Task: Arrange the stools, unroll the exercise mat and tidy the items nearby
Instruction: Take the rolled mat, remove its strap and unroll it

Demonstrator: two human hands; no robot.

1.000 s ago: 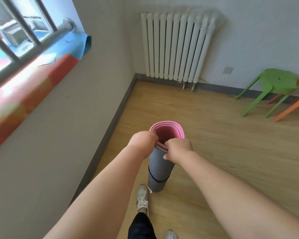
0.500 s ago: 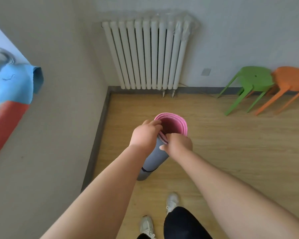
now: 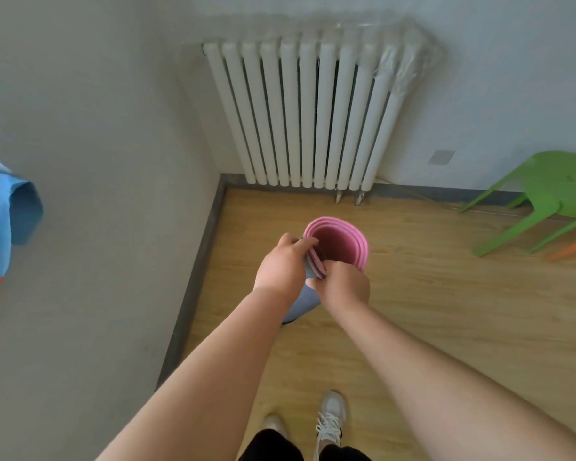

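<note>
A rolled exercise mat (image 3: 343, 242), pink inside and grey-blue outside, stands on end on the wooden floor in front of me, leaning a little. My left hand (image 3: 281, 269) grips its upper rim from the left, fingers hooked over the edge. My right hand (image 3: 345, 287) pinches the loose outer layers at the near side of the rim. A green stool (image 3: 552, 194) stands by the wall at the right. Only a leg of an orange stool (image 3: 571, 249) shows at the right edge beside it.
A white radiator (image 3: 310, 114) hangs on the far wall. A grey wall (image 3: 97, 194) with a dark skirting board runs along my left. A blue and red cloth (image 3: 0, 211) hangs at the left edge. My shoes (image 3: 330, 417) are on the floor below.
The view has swung down and toward the corner, so the orange stool has slid almost out of sight. My left fingers have hooked further over the mat's rim, and my feet have come together.
</note>
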